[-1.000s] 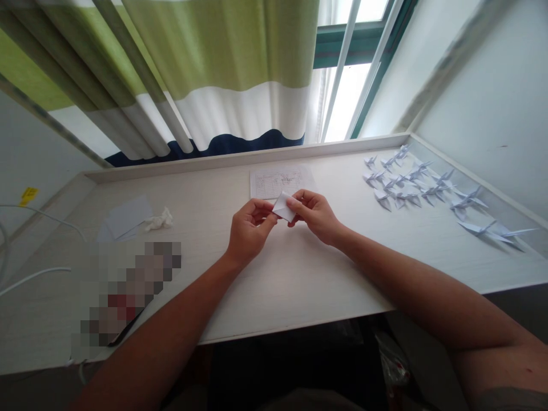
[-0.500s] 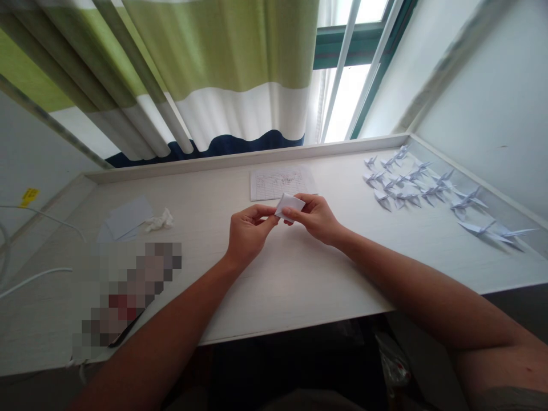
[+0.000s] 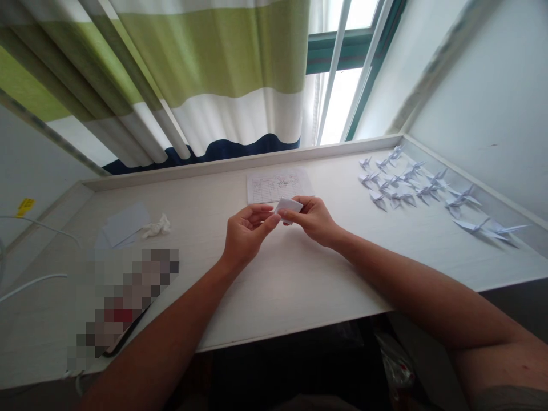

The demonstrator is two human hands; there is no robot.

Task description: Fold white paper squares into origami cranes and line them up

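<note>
A small piece of white folded paper [image 3: 288, 206] is held up over the middle of the desk, between my two hands. My right hand [image 3: 314, 218] pinches it, thumb lying across its face and fingers behind. At its left edge is my left hand [image 3: 248, 231], its thumb tip against the paper and its fingers curled near the corner. Just behind the hands lies a pad with a printed table [image 3: 278, 185]. Several white folded paper cranes [image 3: 391, 181] stand in loose rows at the desk's right side.
On the left of the white desk [image 3: 274, 302] lie white paper sheets [image 3: 124, 222] and a crumpled tissue [image 3: 156, 226]. A blurred-out flat object [image 3: 128, 308] sits near my left forearm. White cables [image 3: 34, 282] run in from the left. A raised ledge borders the back, below a curtain [image 3: 222, 68].
My left fingers have loosened and spread a little at the paper's edge, and the paper is tilted differently. My right hand keeps its pinch. The whole view has shifted slightly.
</note>
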